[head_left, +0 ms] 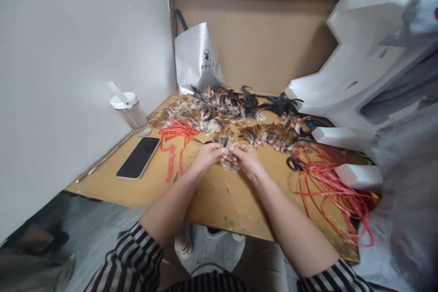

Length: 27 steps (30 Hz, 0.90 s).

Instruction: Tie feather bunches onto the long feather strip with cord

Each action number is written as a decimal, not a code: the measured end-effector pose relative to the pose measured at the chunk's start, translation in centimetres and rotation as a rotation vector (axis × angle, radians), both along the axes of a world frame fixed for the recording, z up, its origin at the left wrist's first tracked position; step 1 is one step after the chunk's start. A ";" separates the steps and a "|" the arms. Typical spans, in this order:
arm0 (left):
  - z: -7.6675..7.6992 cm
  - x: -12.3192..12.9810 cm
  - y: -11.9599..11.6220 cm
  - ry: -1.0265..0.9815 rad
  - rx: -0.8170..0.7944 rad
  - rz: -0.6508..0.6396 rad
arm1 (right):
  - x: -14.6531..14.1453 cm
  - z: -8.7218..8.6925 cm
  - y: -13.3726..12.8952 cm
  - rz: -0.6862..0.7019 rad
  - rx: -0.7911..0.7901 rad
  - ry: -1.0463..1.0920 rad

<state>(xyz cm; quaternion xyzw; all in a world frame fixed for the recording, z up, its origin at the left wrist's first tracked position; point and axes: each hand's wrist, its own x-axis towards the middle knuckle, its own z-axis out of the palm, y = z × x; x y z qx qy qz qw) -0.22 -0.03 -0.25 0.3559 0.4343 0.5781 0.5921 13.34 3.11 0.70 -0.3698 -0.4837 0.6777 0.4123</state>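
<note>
Both hands meet over a small brown and grey feather bundle (224, 137) at the middle of the table. My left hand (209, 154) pinches it from the left, fingertips closed. From the right, my right hand (245, 157) pinches the same bundle, its fingertips nearly touching the left ones. Feathers stick out above and below the fingers. Behind lie heaps of brown and black feathers (219, 102), and to the right is a row of brown feather bundles (273, 134). Short red plastic strips (178, 130) lie to the left of the hands.
A phone (138, 158) and a lidded cup (133, 114) are at the left. Long red strips (328, 187) and black-handled scissors (293, 162) lie at the right, beside white foam pieces (359, 176). A silver bag (196, 59) stands behind, against a cardboard wall (270, 41).
</note>
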 end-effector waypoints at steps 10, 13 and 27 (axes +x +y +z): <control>-0.1 -0.6 -0.1 -0.139 -0.096 -0.171 | -0.2 0.1 -0.2 -0.149 0.218 -0.076; -0.1 -0.6 -0.1 -0.123 -0.084 -0.185 | -0.2 -0.1 -0.2 -0.151 0.268 -0.095; 0.3 -0.2 -0.3 0.179 0.095 -0.096 | -0.4 0.9 -0.8 -0.089 0.121 0.001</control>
